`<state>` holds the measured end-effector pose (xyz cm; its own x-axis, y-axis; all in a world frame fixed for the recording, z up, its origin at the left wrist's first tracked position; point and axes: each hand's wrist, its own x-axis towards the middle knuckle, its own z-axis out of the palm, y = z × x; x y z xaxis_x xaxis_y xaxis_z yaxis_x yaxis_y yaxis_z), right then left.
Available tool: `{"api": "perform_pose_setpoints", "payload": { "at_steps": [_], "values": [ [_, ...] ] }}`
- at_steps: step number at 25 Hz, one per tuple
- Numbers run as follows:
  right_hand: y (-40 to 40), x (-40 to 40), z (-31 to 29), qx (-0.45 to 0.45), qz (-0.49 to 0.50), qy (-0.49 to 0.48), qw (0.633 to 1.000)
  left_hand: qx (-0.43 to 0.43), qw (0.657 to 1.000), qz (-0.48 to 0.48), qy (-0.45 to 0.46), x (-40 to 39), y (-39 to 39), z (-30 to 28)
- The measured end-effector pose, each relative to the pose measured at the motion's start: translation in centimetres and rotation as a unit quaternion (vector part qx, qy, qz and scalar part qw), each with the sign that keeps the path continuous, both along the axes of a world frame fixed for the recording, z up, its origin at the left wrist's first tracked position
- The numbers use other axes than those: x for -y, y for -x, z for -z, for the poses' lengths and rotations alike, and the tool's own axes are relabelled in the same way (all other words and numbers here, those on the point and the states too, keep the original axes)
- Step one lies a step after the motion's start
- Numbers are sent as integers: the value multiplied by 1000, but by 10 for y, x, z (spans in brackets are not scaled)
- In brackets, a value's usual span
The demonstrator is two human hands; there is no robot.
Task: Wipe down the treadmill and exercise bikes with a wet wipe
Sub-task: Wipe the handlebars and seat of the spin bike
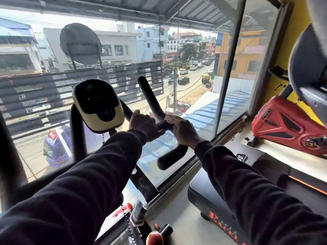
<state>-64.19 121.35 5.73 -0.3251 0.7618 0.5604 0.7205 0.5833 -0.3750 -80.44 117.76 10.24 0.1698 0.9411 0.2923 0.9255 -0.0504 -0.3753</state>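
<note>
At far left, the bike's cream console [98, 105] faces you. Your left hand [144, 125] closes its grip around the black handlebar [155, 103]. Beside it, your right hand [184, 130] presses what appears to be a pale wet wipe [170, 117] onto that bar, fingers curled over it. Farther right lies the treadmill [221, 200].

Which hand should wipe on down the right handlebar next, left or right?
Right. The right hand already holds the wet wipe against the right handlebar, with the lower grip just below it. The left hand grips the bar beside it, steadying.
</note>
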Motion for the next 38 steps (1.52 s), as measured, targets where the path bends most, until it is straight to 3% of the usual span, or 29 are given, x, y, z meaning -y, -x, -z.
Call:
{"api": "perform_pose_setpoints", "payload": {
  "at_steps": [4, 8, 19, 26, 30, 38],
  "values": [
    [-38, 19, 14, 66, -69, -90, 991, 1, 1000, 9, -8, 0, 0, 4],
    [-36, 11, -4, 210, -81, -2, 974, -3, 1000, 5, 1, 0, 0, 4],
    [-32, 44, -1, 273, -53, 39, 960, 1, 999, 43, -16, 13, 5, 13],
    [-26, 68, 1, 263, -62, 52, 961, 12, 999, 49, -18, 15, 5, 16],
    [-28, 80, 1, 191, -58, 75, 977, 7, 999, 42, -10, 18, 5, 16],
    [-7, 102, 6, 140, -49, 104, 983, 13, 999, 31, 4, 22, 6, 16]
  ]
}}
